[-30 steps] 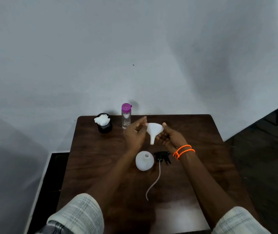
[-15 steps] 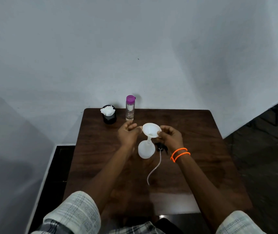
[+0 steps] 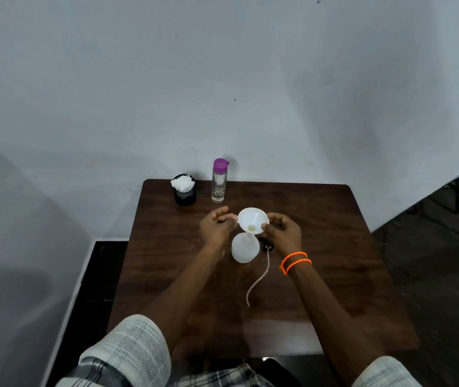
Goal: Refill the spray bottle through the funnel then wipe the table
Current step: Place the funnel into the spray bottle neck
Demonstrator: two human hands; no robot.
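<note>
A white funnel point(image 3: 253, 220) stands with its stem in the neck of the white spray bottle point(image 3: 245, 250) at the middle of the brown table point(image 3: 334, 247). My right hand point(image 3: 282, 231) pinches the funnel's right rim. My left hand point(image 3: 217, 226) touches the left rim with its fingertips, fingers loosely curled. The black spray head point(image 3: 268, 246) with its long dip tube point(image 3: 259, 280) lies on the table just right of the bottle. A clear water bottle with a purple cap point(image 3: 219, 181) stands at the back edge.
A black cup stuffed with white tissue point(image 3: 184, 189) stands at the back left of the table, left of the water bottle. A grey wall rises right behind the table. Dark floor lies to the left and right.
The funnel came down from mid-air and its stem went into the spray bottle's neck. Both hands stayed at its rim. The camera view tilted back a little.
</note>
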